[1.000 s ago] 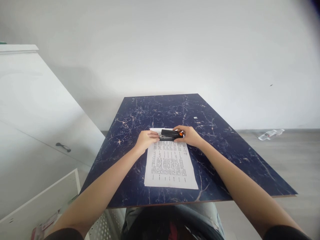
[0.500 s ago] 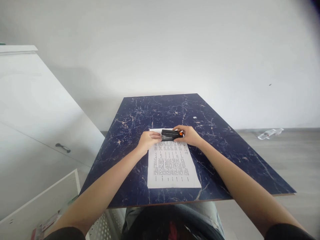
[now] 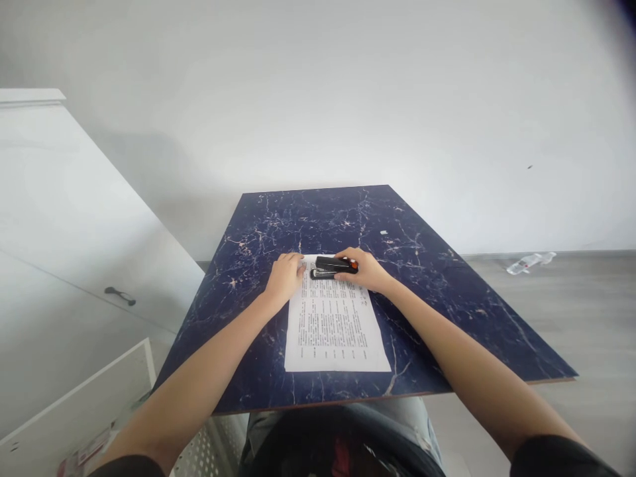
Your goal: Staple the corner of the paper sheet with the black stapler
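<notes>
Stapler between hands, left seemingly apart

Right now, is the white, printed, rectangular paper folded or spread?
Spread: the white printed paper lies across the blue marbled tabletop, no fold showing.

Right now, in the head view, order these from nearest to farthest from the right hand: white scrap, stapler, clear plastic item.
1. Stapler: in the right hand.
2. White scrap: on the table, farther back.
3. Clear plastic item: on the floor, far right.

One stapler, one table (paper sheets uncountable)
</notes>
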`<state>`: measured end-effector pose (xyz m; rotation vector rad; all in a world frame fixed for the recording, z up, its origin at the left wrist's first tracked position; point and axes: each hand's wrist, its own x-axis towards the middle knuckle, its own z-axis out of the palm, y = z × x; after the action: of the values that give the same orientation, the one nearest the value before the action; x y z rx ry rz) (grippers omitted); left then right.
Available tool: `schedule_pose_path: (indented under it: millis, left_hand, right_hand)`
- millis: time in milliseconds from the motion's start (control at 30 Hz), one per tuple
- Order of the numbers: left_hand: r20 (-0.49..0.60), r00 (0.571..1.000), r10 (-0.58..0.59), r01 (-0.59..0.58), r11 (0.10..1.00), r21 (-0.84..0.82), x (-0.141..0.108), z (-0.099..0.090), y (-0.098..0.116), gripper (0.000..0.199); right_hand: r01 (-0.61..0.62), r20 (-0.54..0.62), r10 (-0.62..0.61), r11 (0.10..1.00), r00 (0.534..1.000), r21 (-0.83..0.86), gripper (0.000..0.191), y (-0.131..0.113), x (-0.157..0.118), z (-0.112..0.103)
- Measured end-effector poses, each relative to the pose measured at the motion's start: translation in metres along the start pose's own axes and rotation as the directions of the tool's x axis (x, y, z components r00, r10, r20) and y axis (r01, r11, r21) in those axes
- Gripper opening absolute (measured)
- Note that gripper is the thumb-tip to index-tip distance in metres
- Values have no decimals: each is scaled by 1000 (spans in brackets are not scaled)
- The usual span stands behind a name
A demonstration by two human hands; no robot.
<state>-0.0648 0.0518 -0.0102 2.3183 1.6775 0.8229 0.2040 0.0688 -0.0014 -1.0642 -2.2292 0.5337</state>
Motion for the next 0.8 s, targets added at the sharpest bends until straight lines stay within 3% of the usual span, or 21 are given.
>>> schedule_pose_path:
  millis: [200, 400, 500, 667, 800]
  left_hand:
    - [74, 994, 77, -88, 983, 158, 6, 10, -9, 38]
    - [82, 994, 71, -84, 982, 167, 6, 10, -12, 37]
    - [77, 995, 58, -68, 987, 147, 7, 8, -13, 38]
    - [31, 998, 54, -55, 998, 27, 8, 4, -20, 40]
    - [-19, 999, 31, -32, 996, -87, 8, 0, -26, 43]
  right_hand:
    - [-52, -34, 52, 998, 998, 19, 30, -5, 2, 3]
    - [-178, -230, 217, 968, 949, 176, 29, 16, -1, -27]
    - [-245, -296, 287, 955, 911, 169, 30, 30, -7, -43]
    - [-298, -229, 308, 951, 923, 77, 29, 38, -11, -50]
    - [-308, -259, 313, 949, 914, 63, 30, 41, -11, -51]
